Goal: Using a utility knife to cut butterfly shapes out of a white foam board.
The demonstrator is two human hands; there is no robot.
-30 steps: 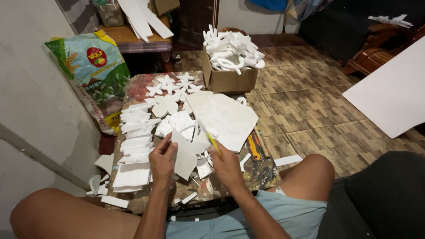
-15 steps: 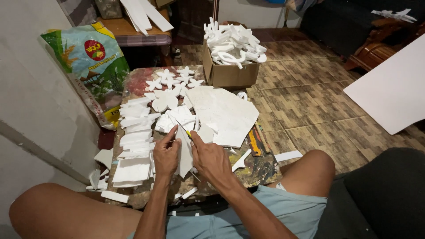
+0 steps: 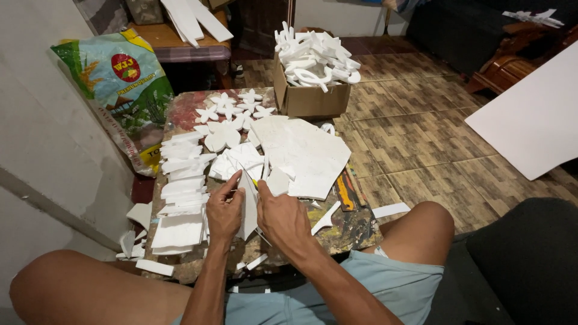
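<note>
head view | above, facing down-forward | close over low table (image 3: pixel 192 108)

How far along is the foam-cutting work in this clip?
Done: a cardboard box heaped with white cut-outs, and flower shapes laid at the table's far end. In hand: the left hand steadies a white foam piece while the right hand holds a yellow-handled cutter against it. Left: a large foam sheet and stacked strips look uncut.

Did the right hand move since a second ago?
Yes. The right hand slid left, away from the big white foam sheet, closer to the left hand; both now grip one narrow white foam piece between them.
</note>
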